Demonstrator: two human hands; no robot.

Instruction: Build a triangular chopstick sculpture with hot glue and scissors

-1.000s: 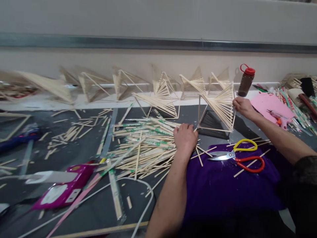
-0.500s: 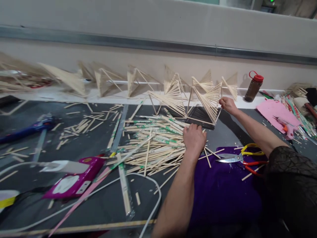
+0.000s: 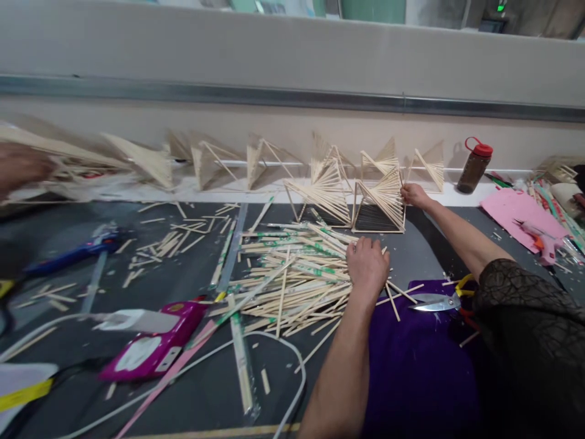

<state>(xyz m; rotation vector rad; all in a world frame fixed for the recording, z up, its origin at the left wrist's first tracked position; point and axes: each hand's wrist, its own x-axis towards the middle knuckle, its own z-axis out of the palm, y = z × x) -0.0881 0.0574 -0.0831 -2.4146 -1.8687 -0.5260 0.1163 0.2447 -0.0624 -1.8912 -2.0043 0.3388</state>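
Observation:
My left hand [image 3: 368, 266] rests on the right end of a heap of wooden chopsticks [image 3: 292, 277], some in green-printed wrappers. Its fingers are curled, and whatever lies under them is hidden. Farther right, my right hand [image 3: 415, 195] pinches the right side of a twisted stick frame [image 3: 380, 198], which stands on the dark table. A second fan-shaped stick frame [image 3: 322, 195] is beside it on the left. Yellow-and-red-handled scissors [image 3: 436, 303] lie on purple cloth [image 3: 420, 366] below my hands, partly covered by my right sleeve.
More stick frames [image 3: 269, 161] line the wall ledge. A red-capped bottle [image 3: 475, 166], pink sheet [image 3: 507, 210] and pink glue gun [image 3: 542, 238] are at right. A magenta power strip [image 3: 155, 344], cables and a blue tool [image 3: 75, 253] lie left. Another person's hand [image 3: 22, 167] shows far left.
The right-hand stick frame has turned and shifted slightly away from the neighbouring one, with my right hand at its side. Another person's hand has come into view at the far left. The view has shifted.

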